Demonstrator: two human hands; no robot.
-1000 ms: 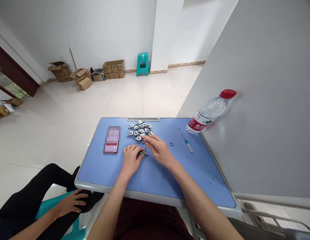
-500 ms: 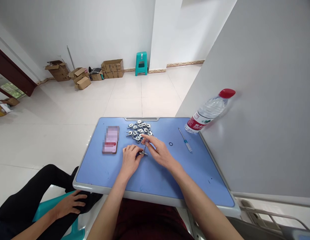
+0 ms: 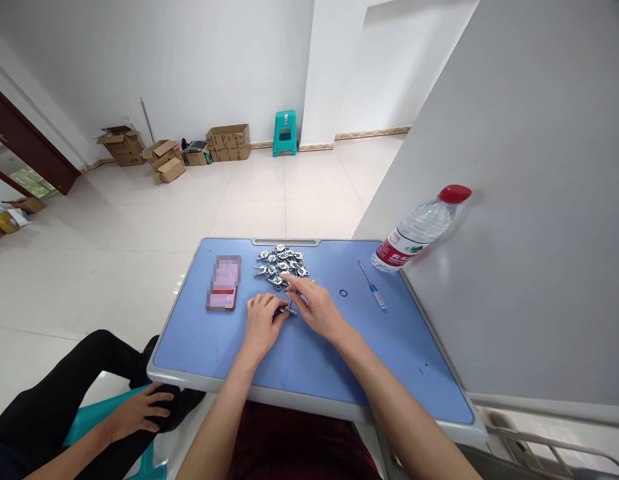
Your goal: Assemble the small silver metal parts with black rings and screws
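Note:
On the blue table (image 3: 319,367) my left hand (image 3: 262,321) is closed, thumb and fingers pinching a small silver metal part (image 3: 288,310) low over the surface. My right hand (image 3: 318,308) is just to its right, thumb and forefinger together on a thin upright metal pin at that part; the fingers hide most of the pin. Beyond both hands lies a pile of similar small metal fittings (image 3: 280,261), partly covered by the right fingertips. A black rubber ring (image 3: 343,293) lies flat to the right of my right hand.
A phone (image 3: 223,285) lies at left. A screwdriver (image 3: 373,287) with a clear-blue handle and a red-capped water bottle (image 3: 414,230) are at right, beside a grey partition (image 3: 529,233). Another person's hand (image 3: 139,415) rests on a knee at lower left. Cardboard boxes (image 3: 229,143) line the wall.
The whole view has shifted slightly, putting the table a little lower. Both hands stay at the same metal part; my right fingers have tilted slightly lower around the pin.

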